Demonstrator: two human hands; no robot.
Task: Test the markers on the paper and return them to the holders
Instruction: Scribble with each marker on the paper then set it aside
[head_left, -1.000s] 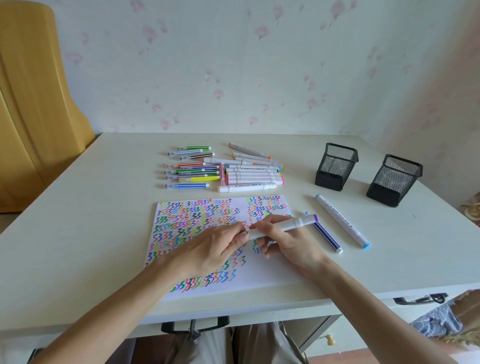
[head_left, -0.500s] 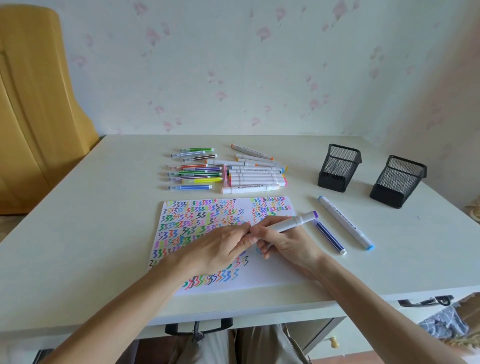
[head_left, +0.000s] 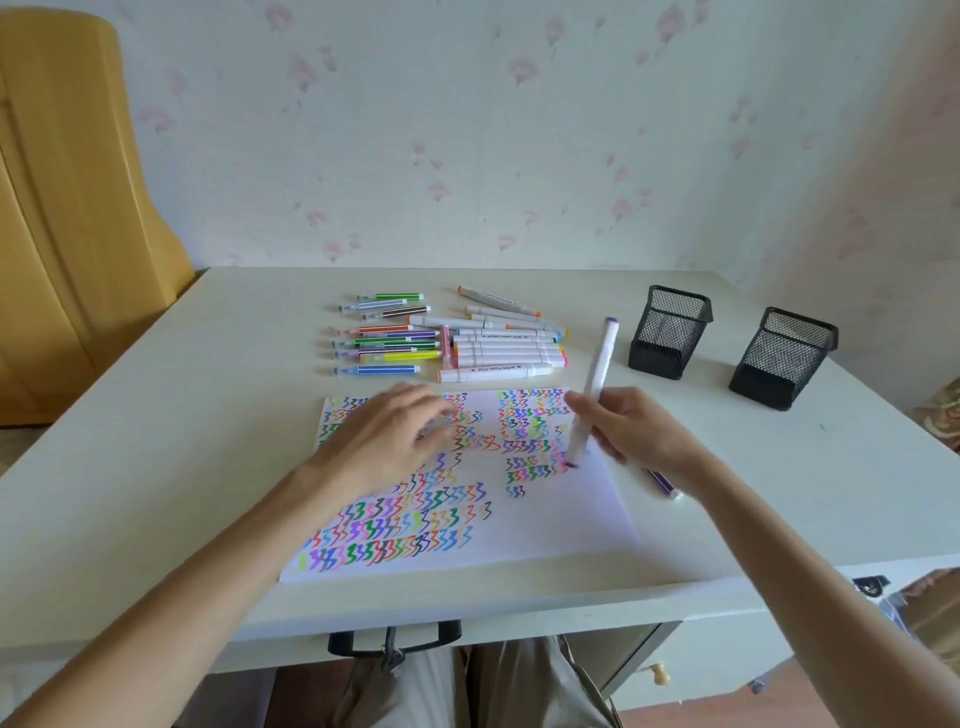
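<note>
Head view: the right hand (head_left: 641, 434), right of centre in the frame, has its fingers curled round a white marker (head_left: 594, 392) with a purple end cap, held nearly upright with its tip down on the paper (head_left: 561, 514) at the right column of squiggles. The left hand (head_left: 387, 441), centre-left, hovers or rests flat over the paper's upper left part with fingers spread and relaxed, holding nothing; it is motion-blurred, so whether it touches the sheet cannot be told.

The single sheet of paper lies on the pale worktop (head_left: 156, 441) in the middle of the frame, covered with many rows of coloured zigzag marks.

Above the paper, towards the upper centre, lie two groups of markers: a left group of thin coloured pens (head_left: 387, 340), roughly nine, and just beside it on the right a group of thicker white markers (head_left: 501, 345), roughly nine; the overlap prevents an exact count. One more purple-striped pen (head_left: 662, 483) pokes out under the right wrist.

Two black mesh holders stand in the upper right, near each other: the near holder (head_left: 667, 332) and the far-right holder (head_left: 784, 358). No markers rise above either rim.

A yellow wooden chair back (head_left: 78, 208) fills the upper left.
</note>
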